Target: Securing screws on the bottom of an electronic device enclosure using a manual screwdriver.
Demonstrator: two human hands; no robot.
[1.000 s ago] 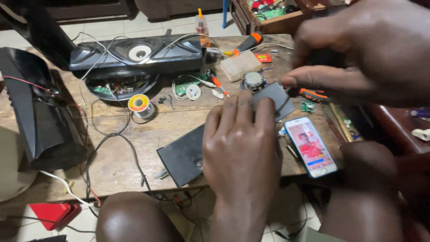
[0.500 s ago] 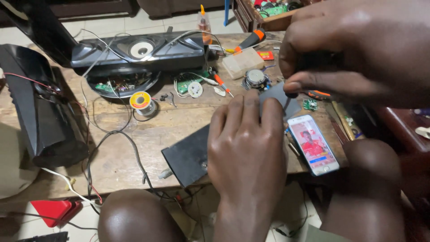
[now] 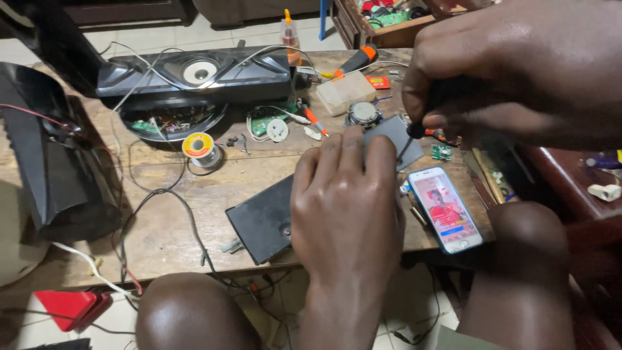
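Black flat panel (image 3: 262,220) lies on the wooden surface (image 3: 168,194), pinned under my left hand (image 3: 343,201), fingers flat and pressed together on it; my right hand (image 3: 512,71) is closed around a screwdriver (image 3: 414,133), tip down on the panel's grey far end; a lit phone (image 3: 446,209) sits just right of the panel; solder spool (image 3: 197,146) and opened black speaker (image 3: 194,74) lie further back; black casing (image 3: 52,155) stands at left.
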